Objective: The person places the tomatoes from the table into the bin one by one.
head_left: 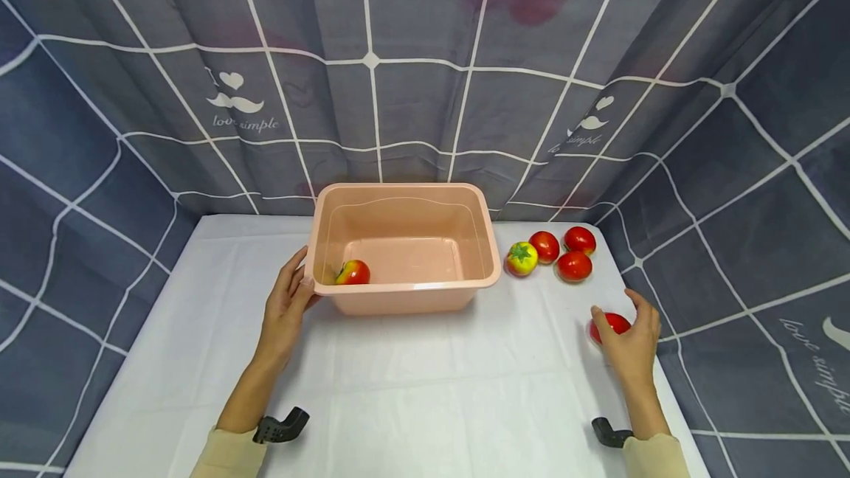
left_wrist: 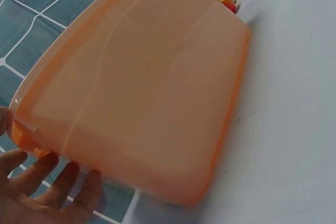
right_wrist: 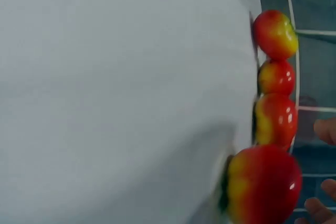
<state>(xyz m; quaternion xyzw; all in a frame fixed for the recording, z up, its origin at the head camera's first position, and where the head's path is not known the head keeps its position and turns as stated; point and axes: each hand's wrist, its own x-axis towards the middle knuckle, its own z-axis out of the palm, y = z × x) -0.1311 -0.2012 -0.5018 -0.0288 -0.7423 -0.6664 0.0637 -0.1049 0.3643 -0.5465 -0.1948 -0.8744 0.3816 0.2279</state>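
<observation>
A pink plastic basin [head_left: 398, 299] stands at the back of the white table, with one red-and-yellow tomato [head_left: 353, 272] inside at its left end. My left hand [head_left: 284, 308] holds the basin's left end near the front corner. In the left wrist view, the fingers [left_wrist: 63, 182] lie along the wall below the rim. On the right, my right hand [head_left: 631, 338] reaches over a red tomato [head_left: 617, 324], thumb and fingers spread on either side of it. The right wrist view shows a gap between the fingertips [right_wrist: 317, 208] and this nearest tomato [right_wrist: 265, 184].
Several more tomatoes lie grouped right of the basin: a yellow-green one [head_left: 522, 259] and red ones [head_left: 574, 266]. A dark checked curtain [head_left: 418, 109] rises behind the white tabletop [head_left: 425, 382] and along both sides.
</observation>
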